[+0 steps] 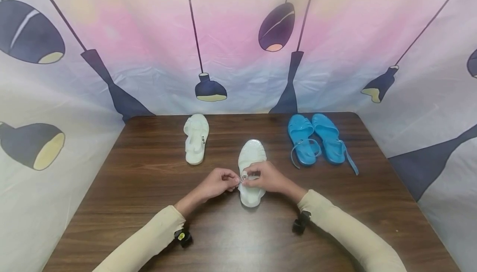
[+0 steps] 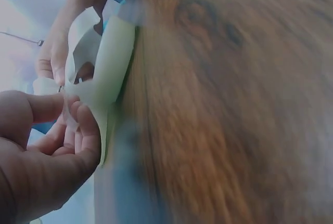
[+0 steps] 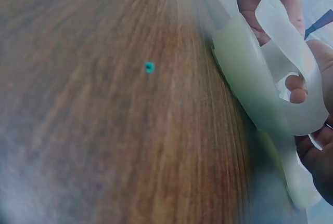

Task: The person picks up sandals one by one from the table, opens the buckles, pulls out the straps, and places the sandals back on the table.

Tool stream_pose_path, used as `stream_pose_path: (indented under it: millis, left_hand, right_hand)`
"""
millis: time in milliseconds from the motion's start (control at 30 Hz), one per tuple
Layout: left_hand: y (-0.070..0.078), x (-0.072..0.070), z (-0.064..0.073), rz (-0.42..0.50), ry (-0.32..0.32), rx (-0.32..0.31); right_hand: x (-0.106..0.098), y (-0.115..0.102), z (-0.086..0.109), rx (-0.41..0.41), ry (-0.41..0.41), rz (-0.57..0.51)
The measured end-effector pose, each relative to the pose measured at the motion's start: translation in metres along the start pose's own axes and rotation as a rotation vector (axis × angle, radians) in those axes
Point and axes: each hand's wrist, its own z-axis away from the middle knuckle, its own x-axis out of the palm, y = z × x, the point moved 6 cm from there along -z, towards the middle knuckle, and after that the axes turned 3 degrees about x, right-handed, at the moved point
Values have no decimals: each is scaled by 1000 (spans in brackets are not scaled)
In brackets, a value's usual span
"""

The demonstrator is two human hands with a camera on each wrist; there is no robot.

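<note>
A white sandal (image 1: 252, 151) lies sole down near the middle of the table, its toe pointing away from me. From its left side my left hand (image 1: 219, 182) pinches the ankle strap's end between thumb and forefinger, beside a small metal buckle (image 1: 244, 177). My right hand (image 1: 271, 176) reaches over from the right, thumb and fingers gripping the strap at the buckle. In the left wrist view, the pale strap (image 2: 71, 112) passes between the left fingertips. The right wrist view shows the sandal's heel (image 3: 242, 52) and looped strap; fingers partly hide the buckle.
Another white sandal (image 1: 201, 139) stands at the back left of the brown wooden table (image 1: 149, 181). Two blue sandals (image 1: 301, 127) (image 1: 326, 127) sit side by side at the back right, straps loose. Behind the table hangs a lamp-patterned cloth (image 1: 156, 48).
</note>
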Motion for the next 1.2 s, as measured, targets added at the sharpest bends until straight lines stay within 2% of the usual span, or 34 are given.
stream_pose_path:
  millis: [167, 267, 400, 567, 733, 867, 1100, 1200]
  left_hand:
    - [-2, -2, 1, -79, -16, -28]
    - [-3, -2, 0, -75, -13, -26]
    - [-4, 0, -2, -2, -13, -13]
    - [-6, 4, -4, 103, -23, -34]
    - [-7, 6, -3, 103, -29, -52]
    - [-8, 6, -2, 96, -39, -40]
    - [-12, 6, -1, 216, -45, -8]
    - [-14, 6, 0, 237, -43, -7]
  right_hand:
    - [-1, 3, 1, 18, 5, -1]
    - [-1, 4, 2, 24, 6, 3]
    - [0, 4, 2, 23, 8, 11]
    - [0, 2, 2, 27, 7, 16]
    - [1, -3, 0, -6, 8, 16]
    - [3, -8, -1, -22, 1, 38]
    - [3, -3, 0, 35, 7, 38]
    - [2, -3, 1, 29, 6, 36]
